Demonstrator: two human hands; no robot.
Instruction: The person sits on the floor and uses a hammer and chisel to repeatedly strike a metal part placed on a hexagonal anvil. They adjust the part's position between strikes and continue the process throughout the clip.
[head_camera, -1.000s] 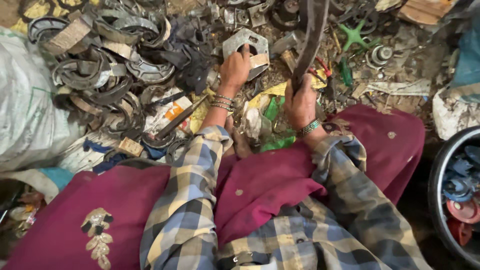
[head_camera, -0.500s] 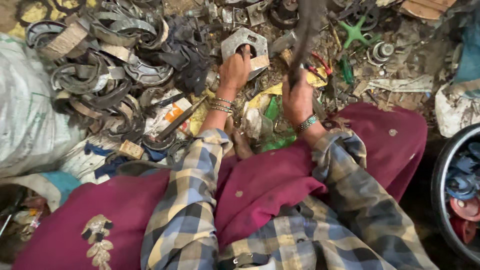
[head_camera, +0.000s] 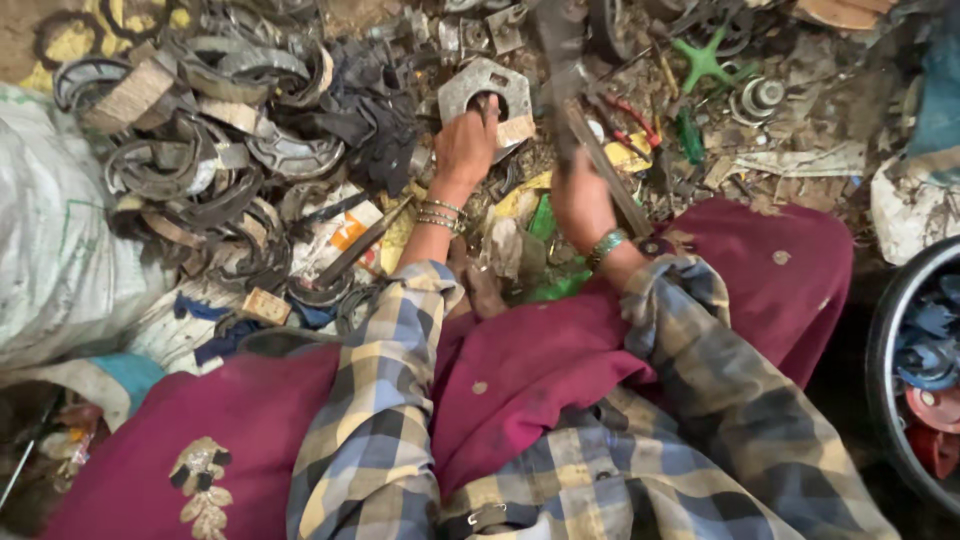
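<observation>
My left hand (head_camera: 466, 148) reaches forward and grips the near edge of a flat grey metal plate with a round hole (head_camera: 487, 88), which lies on the scrap-covered ground. My right hand (head_camera: 582, 205) is closed around the handle of a long dark metal tool (head_camera: 566, 70) that stands up and away from me, blurred by motion, just right of the plate. Bangles ring my left wrist and a green band is on my right wrist. My checked sleeves and maroon-clothed knees fill the lower part of the view.
A heap of curved grey brake shoes (head_camera: 200, 140) lies at the left, beside a white sack (head_camera: 50, 230). A green star-shaped plastic part (head_camera: 705, 60) and small scrap lie at the upper right. A dark round tub (head_camera: 885, 340) with blue and red parts stands at the right edge.
The long tool in my right hand has swung from leaning right to nearly upright over the ground by the plate. My left hand has stayed on the plate.
</observation>
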